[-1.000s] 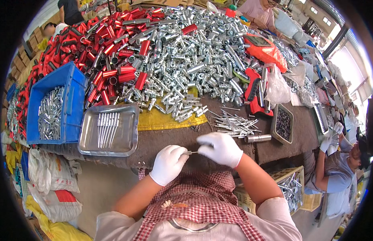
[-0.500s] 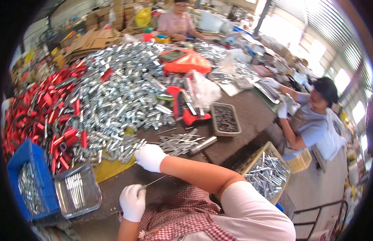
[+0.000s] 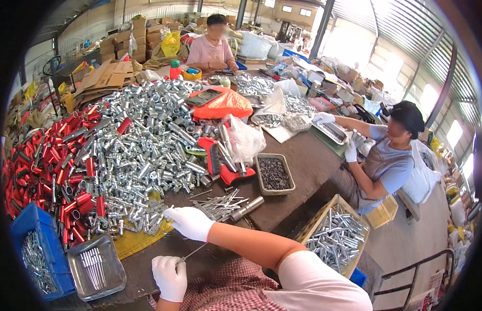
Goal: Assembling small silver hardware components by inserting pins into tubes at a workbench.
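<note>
My left hand (image 3: 169, 278), in a white glove, is closed on a thin metal rod (image 3: 194, 251) that slants up to the right. My gloved right hand (image 3: 191, 223) reaches across to the near edge of a big heap of shiny metal sleeves and fittings (image 3: 147, 150). Its fingertips are pinched together beside small silver parts; whether a part is between them is too small to tell. Right of that hand lie loose thin rods (image 3: 220, 205) and a thick metal cylinder (image 3: 247, 209). A metal tray (image 3: 115, 273) with a row of silver pins stands left of my left hand.
Red metal parts (image 3: 44, 171) and a blue bin (image 3: 49, 233) lie left. A tray of dark small pieces (image 3: 274, 175) and a red-black tool (image 3: 212, 155) stand beyond. A crate of silver rods (image 3: 337, 238) is at right. One co-worker (image 3: 394, 155) sits right, another (image 3: 212, 49) behind.
The view has tilted upward, showing more of the back of the room. My right hand has shifted slightly left along the heap's edge. The left hand still grips the rod.
</note>
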A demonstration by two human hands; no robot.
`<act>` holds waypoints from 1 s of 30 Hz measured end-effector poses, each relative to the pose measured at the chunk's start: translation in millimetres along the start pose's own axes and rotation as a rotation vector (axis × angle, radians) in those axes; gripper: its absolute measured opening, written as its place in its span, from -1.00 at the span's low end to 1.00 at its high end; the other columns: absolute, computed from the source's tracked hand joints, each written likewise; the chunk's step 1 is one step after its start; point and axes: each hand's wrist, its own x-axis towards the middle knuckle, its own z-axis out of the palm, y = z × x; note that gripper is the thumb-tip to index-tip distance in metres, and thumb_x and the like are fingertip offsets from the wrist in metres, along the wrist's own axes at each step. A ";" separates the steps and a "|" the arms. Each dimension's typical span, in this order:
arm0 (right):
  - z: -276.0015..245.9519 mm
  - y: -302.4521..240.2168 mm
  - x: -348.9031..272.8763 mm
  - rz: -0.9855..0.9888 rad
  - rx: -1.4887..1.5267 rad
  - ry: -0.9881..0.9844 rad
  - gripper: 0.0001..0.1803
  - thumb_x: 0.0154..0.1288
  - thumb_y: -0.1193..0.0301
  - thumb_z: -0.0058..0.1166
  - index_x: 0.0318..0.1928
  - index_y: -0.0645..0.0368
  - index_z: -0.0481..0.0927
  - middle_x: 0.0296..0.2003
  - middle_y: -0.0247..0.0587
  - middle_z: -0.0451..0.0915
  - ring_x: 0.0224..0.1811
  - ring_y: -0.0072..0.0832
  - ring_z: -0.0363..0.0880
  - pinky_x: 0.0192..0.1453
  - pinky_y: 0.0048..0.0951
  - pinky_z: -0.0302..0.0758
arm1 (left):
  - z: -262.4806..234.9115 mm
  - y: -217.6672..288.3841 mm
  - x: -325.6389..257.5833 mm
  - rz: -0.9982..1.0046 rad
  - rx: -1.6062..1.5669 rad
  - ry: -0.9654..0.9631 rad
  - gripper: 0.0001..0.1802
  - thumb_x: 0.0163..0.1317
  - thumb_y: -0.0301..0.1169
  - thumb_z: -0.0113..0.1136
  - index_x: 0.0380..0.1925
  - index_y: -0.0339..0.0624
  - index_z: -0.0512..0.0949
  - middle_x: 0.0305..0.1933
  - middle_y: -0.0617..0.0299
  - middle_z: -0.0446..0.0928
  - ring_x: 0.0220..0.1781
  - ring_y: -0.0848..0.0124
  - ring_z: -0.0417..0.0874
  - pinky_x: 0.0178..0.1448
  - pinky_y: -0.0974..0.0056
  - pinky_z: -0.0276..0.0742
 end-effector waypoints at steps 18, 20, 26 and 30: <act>16.5 -6.2 -64.8 -0.483 -0.023 0.067 -0.91 0.04 0.31 0.27 -0.40 -0.03 0.67 -0.28 -0.45 0.63 -0.16 -0.39 0.59 -0.06 -0.34 0.56 | 2.2 -5.8 2.6 -0.006 0.069 -0.054 -0.90 -0.06 -0.42 0.44 -0.53 -0.09 0.68 -0.45 0.19 0.55 -0.25 0.08 0.54 -0.11 0.02 0.44; 19.0 -3.6 -63.4 -0.516 -0.058 0.038 -0.91 0.02 0.31 0.26 -0.43 -0.03 0.66 -0.30 -0.47 0.60 -0.17 -0.39 0.56 -0.07 -0.34 0.53 | 1.1 -7.4 3.0 -0.021 0.062 -0.086 -0.89 -0.06 -0.37 0.47 -0.53 -0.08 0.69 -0.45 0.19 0.54 -0.26 0.09 0.54 -0.11 0.02 0.44; 20.6 -1.4 -65.2 -0.544 -0.122 -0.003 -0.91 0.02 0.28 0.25 -0.46 -0.04 0.63 -0.32 -0.45 0.56 -0.18 -0.36 0.52 -0.14 -0.32 0.50 | 0.7 -9.3 6.2 -0.019 0.053 -0.101 -0.86 -0.09 -0.35 0.50 -0.53 -0.07 0.70 -0.47 0.20 0.54 -0.27 0.11 0.54 -0.13 0.03 0.43; 19.0 -4.3 -67.6 -0.531 -0.090 0.010 -0.90 0.03 0.29 0.25 -0.47 -0.03 0.63 -0.32 -0.44 0.57 -0.18 -0.35 0.53 -0.12 -0.31 0.51 | 1.3 -10.6 6.6 -0.023 0.042 -0.100 -0.87 -0.09 -0.37 0.50 -0.53 -0.06 0.70 -0.49 0.21 0.53 -0.28 0.12 0.54 -0.14 0.04 0.43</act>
